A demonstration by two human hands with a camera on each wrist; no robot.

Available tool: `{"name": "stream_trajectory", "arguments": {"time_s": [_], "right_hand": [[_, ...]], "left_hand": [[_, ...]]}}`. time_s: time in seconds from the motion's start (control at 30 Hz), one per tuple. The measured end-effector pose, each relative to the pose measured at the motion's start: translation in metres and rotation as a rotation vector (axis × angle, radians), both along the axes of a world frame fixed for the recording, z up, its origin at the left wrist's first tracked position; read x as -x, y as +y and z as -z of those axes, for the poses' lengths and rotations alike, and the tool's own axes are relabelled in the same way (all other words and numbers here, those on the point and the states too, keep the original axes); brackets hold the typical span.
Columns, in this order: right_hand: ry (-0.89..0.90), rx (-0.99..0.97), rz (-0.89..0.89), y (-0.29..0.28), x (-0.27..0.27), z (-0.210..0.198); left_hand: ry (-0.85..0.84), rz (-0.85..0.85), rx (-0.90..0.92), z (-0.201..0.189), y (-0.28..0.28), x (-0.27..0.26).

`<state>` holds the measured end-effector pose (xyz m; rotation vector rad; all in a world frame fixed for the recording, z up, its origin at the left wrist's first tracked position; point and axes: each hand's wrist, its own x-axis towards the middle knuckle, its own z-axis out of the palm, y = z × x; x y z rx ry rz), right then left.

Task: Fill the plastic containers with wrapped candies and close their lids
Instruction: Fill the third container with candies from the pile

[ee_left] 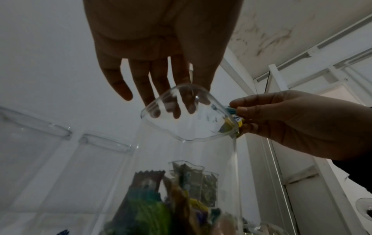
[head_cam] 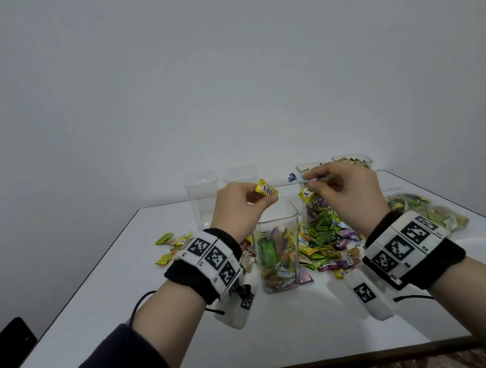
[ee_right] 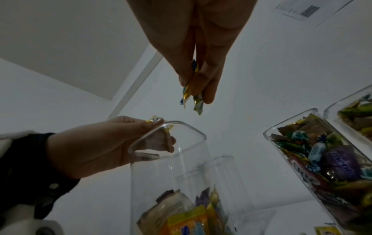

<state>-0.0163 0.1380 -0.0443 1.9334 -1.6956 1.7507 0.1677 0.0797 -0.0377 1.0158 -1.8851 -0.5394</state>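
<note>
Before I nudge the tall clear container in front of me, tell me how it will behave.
The near container is tall on a narrow base, so a push near its rim would probably tip it. Candies fill only its lower part, which likely steadies it somewhat. Its smooth walls on the glossy table suggest a low push would slide it.

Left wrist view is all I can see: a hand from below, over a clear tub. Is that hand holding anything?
Observer: Yes. The head view shows the left hand pinching a yellow candy just above the rim of the open container.
Operator: And what's in the other hand?
Observer: The right wrist view shows the right hand with its fingers pinching two wrapped candies.
Operator: Is there plenty left to pack?
Observer: A pile of loose candies lies on the table beside the container.
</note>
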Motion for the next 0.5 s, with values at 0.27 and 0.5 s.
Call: {"name": "stream_trajectory", "arguments": {"time_s": [0.27,0.5], "right_hand": [[-0.044,-0.012,-0.014,0.004,-0.001,-0.002],[-0.152,0.041,-0.09,0.004,-0.011,-0.017]], "left_hand": [[-0.144,0.005,-0.099,0.001,-0.001,-0.012],[-0.02,0.071,-0.306,0.014,0.003,-0.023]]}}
